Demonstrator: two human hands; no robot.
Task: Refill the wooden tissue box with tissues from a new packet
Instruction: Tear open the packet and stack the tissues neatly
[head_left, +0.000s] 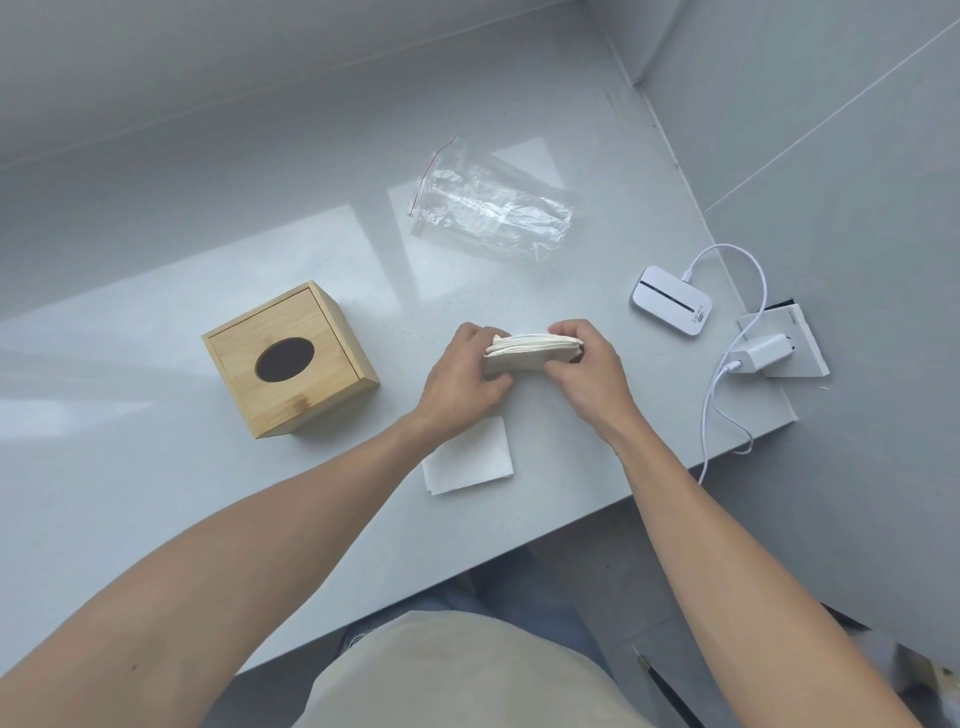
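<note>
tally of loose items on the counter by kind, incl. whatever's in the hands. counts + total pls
Wooden box: 1
Tissue stack, held by left hand and right hand: 1
Loose tissues lying flat: 1 small pile
Empty plastic bag: 1
White device: 1
Charger with cable: 1
Total: 6
</note>
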